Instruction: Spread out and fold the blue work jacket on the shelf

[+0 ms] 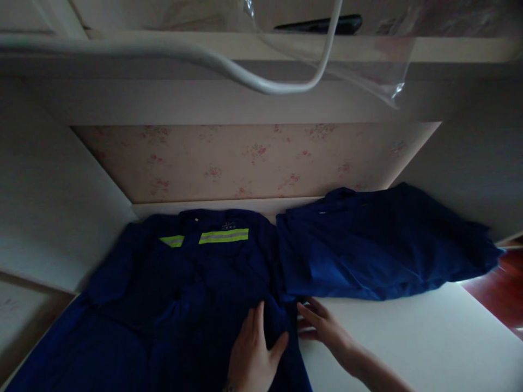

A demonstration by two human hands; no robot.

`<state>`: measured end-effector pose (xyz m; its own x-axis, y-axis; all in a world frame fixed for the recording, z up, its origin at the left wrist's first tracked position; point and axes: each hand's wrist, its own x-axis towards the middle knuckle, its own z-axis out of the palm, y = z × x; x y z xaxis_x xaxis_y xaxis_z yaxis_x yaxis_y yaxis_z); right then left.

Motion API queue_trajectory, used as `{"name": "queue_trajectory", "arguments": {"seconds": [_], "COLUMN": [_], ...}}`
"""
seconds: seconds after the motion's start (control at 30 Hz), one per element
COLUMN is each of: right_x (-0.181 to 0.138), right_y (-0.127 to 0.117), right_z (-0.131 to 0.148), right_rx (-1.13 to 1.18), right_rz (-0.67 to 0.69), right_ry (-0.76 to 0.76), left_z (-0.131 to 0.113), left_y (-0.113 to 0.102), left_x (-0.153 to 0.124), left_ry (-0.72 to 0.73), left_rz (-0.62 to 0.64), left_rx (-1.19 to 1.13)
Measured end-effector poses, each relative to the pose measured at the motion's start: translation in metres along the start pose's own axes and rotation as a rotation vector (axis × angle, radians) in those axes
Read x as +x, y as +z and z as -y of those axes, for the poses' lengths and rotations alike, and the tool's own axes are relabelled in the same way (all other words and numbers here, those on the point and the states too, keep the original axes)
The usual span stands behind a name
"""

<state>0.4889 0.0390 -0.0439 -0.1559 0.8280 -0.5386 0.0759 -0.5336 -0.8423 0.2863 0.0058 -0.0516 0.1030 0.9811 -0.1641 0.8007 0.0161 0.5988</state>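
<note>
Nearest the lens, at the bottom centre of the frame, the left hand (254, 354) lies flat with fingers spread wide on a dark blue work jacket (171, 294), thumb out to the right, holding nothing. Just right of it, the right hand (324, 326) reaches in from the lower right, its fingers stretched out toward the jacket's right edge and touching the cloth there; it too is open and grips nothing. That jacket is spread over the lower left and centre of the white table (408, 337), with a yellow-green reflective stripe (224, 236) across its upper part. A second dark blue garment (379, 245) lies bunched at centre right, its left edge touching the jacket. Behind both runs a floral-patterned wall panel (253, 160). Across the top of the frame a white cable (261, 84) droops beneath a shelf (204, 43).
</note>
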Motion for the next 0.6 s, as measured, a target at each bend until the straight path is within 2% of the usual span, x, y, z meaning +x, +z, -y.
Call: {"name": "queue_trajectory", "arguments": {"seconds": [0.1,0.2,0.3,0.43,0.53,0.6], "right_x": [0.015,0.022,0.013,-0.013,-0.026,-0.028], "right_y": [0.026,0.045,0.066,0.100,0.116,0.117], "right_z": [-0.011,-0.022,-0.018,0.007,0.012,0.004], "right_rx": [0.102,0.013,-0.114,-0.218,-0.206,-0.130], "right_rz": [-0.063,0.001,0.154,0.440,0.616,0.631], "right_ry": [-0.026,-0.113,-0.271,-0.404,-0.366,-0.252], "left_z": [0.002,0.015,0.040,0.080,0.106,0.120], "left_y": [-0.002,-0.016,-0.034,-0.056,-0.069,-0.078], "left_x": [-0.002,-0.008,-0.024,-0.059,-0.087,-0.103], "left_ry": [0.029,0.025,-0.038,-0.234,-0.353,-0.449], "left_rz": [0.030,0.063,0.032,-0.011,-0.048,-0.121], "left_rx": [0.124,0.023,-0.258,-0.718,-1.013,-1.130]}}
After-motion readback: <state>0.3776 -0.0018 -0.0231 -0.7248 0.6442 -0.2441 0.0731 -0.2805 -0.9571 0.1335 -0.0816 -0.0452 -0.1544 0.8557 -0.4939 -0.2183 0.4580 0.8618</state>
